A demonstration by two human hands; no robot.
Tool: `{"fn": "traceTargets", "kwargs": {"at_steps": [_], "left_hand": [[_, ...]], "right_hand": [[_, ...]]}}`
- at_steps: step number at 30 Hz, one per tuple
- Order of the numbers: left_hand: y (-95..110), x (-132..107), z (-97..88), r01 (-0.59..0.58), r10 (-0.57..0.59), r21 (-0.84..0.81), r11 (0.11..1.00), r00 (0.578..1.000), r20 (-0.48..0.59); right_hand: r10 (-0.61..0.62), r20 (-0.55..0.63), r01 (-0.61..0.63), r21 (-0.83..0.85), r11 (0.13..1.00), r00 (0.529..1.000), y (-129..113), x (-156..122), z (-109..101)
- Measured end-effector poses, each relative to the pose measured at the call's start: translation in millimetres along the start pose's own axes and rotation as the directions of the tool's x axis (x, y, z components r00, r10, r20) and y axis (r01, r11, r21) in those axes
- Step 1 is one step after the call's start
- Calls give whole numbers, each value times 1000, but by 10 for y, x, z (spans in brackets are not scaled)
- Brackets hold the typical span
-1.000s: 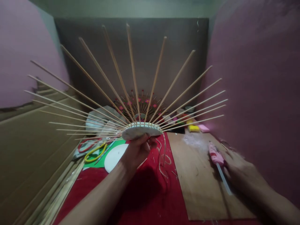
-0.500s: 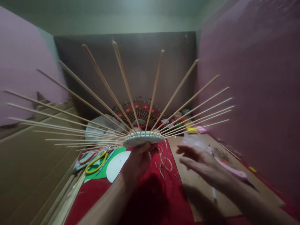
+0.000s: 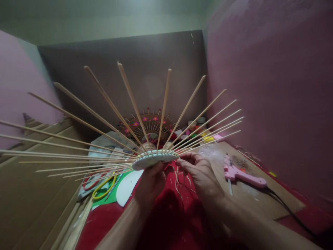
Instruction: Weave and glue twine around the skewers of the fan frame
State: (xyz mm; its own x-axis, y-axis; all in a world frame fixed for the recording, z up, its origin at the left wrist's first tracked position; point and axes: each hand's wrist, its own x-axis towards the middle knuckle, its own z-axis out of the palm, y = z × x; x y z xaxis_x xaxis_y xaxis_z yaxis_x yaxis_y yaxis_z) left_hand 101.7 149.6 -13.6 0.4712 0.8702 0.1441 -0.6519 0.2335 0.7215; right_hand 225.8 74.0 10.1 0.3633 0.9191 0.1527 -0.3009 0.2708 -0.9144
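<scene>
A round pale disc (image 3: 153,160) is held up in front of me, with many thin wooden sticks (image 3: 128,95) fanning out from its rim. Twine is woven between the sticks along the disc's edge. From below, my left hand (image 3: 151,180) grips the disc, its thumb on the underside. My right hand (image 3: 203,173) is at the disc's right edge, thumb and forefinger pinched where the twine leaves the rim. Loose loops of twine (image 3: 177,185) hang under the disc, over a red cloth (image 3: 104,225).
A pink glue gun (image 3: 244,177) with a black cord lies on the brown board (image 3: 275,205) at right. Yellow-handled scissors (image 3: 104,189), green sheet (image 3: 113,198) and white disc (image 3: 127,187) lie at left. A flower-decorated round piece (image 3: 145,118) stands behind. Cardboard (image 3: 33,194) lines the left.
My right hand has moved left from above the board to the disc's edge and closed its fingertips there. My left hand still holds the disc. The view has turned slightly right.
</scene>
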Motion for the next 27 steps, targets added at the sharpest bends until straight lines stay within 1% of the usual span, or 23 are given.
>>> {"fn": "traceTargets", "kwargs": {"at_steps": [3, 5, 8, 12, 16, 19, 24, 27], "left_hand": [[-10, -2, -6, -3, 3, 5, 1000, 1000, -16], [-12, -1, -9, 2, -2, -5, 1000, 999, -54], [-13, -2, 1, 14, -17, -36, 999, 995, -100], [-17, -10, 50, 13, -22, -69, 998, 991, -129], [-28, -24, 82, -18, 10, -80, 997, 995, -101], [-42, -25, 77, -27, 18, -98, 995, 995, -96], [-64, -22, 93, -37, 28, -99, 994, 996, -88], [-69, -21, 112, -34, 26, -86, 996, 996, -87]], "right_hand": [[-9, -29, 11, 68, 998, 1000, 47, 24, 12], [-11, -35, 14, 85, 996, 999, 86, 40, 0], [-11, -40, 14, 63, 998, 999, 126, 50, -26], [-19, -52, 20, 24, 1000, 998, 128, 39, -35], [-47, -74, 51, 46, 998, 996, 123, 22, -18], [-81, -70, 85, 63, 994, 994, 141, 13, -15], [-127, -90, 128, 4, 992, 988, 210, -13, -31], [-181, -86, 180, -19, 984, 980, 245, -25, -46]]}}
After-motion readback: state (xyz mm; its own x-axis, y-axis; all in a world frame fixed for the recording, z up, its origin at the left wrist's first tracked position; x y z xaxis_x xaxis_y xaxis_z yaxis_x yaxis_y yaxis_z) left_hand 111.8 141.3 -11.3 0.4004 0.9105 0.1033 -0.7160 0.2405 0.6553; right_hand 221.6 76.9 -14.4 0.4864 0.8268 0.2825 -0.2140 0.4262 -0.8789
